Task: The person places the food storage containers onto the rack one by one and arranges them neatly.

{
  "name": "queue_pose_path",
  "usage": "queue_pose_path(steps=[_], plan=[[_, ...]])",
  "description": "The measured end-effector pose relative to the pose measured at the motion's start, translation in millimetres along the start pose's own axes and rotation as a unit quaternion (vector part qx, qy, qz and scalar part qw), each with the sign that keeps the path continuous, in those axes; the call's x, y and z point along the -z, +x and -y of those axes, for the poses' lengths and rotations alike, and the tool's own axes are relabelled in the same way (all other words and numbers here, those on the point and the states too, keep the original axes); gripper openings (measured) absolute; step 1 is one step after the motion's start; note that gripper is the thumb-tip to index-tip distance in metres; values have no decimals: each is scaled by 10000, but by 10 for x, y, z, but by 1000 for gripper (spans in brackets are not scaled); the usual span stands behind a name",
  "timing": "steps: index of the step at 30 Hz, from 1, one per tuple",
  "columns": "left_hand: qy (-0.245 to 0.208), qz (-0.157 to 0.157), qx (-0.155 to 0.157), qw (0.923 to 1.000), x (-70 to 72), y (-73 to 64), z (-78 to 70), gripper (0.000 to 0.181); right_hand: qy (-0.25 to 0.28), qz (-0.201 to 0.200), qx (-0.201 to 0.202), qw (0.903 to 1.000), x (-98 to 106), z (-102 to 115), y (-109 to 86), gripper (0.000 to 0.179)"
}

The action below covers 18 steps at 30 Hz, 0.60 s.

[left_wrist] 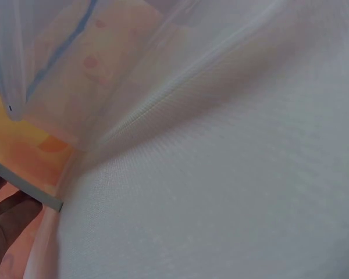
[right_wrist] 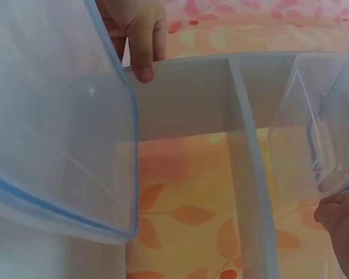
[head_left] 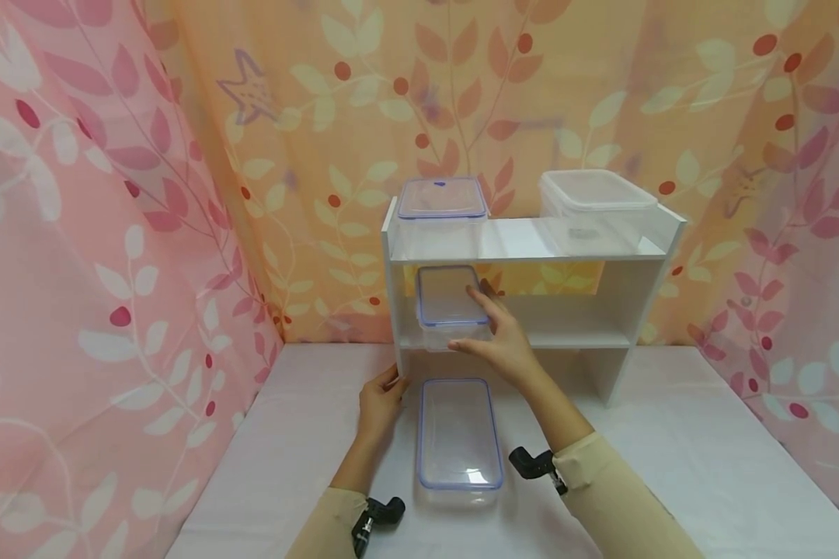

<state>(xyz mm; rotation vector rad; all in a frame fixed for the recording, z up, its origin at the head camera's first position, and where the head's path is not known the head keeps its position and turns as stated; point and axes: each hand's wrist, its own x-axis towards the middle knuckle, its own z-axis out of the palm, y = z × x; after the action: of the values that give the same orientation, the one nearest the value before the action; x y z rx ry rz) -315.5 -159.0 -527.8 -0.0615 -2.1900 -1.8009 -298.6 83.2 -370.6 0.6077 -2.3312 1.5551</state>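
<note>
At nine o'clock of the shelf unit [head_left: 531, 248], my left hand [head_left: 381, 400] braces the white side panel [head_left: 394, 310], fingers curled round its front edge near the foot; I judge that grip should stay firm so the unit cannot skid on the white tabletop [head_left: 706, 450]. Just right, at six o'clock, a long lidded container [head_left: 457, 435] lies flat before the shelf. Above it, at twelve, my right hand [head_left: 503, 338] pinches the small blue-rimmed container [head_left: 447, 299] on the middle shelf, thumb below, fingers along its right side. Best to push it level and straight back, clear of the panel. Two more containers [head_left: 442, 206] [head_left: 594, 206] sit on top.
</note>
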Motion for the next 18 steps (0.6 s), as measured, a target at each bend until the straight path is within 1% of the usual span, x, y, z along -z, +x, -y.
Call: queue_pose_path(steps=[3,6,10,13,18], plan=[[-13,7,-26,10000,0,6,0,45,-44,66,-100,9999,-19,30,15,94],[-41,-6,-17,10000,-1,7,6,45,15,146,-126,9998,-27,122,3,94],[-89,-25,-14,10000,-7,16,28,45,20,162,-45,9999,-29,229,-10,92],[-125,-16,17,9999,-9,23,38,45,29,146,-42,9999,-47,176,13,93],[-111,-20,51,9999,-5,28,26,47,-84,49,-13,10000,-119,-102,116,95]])
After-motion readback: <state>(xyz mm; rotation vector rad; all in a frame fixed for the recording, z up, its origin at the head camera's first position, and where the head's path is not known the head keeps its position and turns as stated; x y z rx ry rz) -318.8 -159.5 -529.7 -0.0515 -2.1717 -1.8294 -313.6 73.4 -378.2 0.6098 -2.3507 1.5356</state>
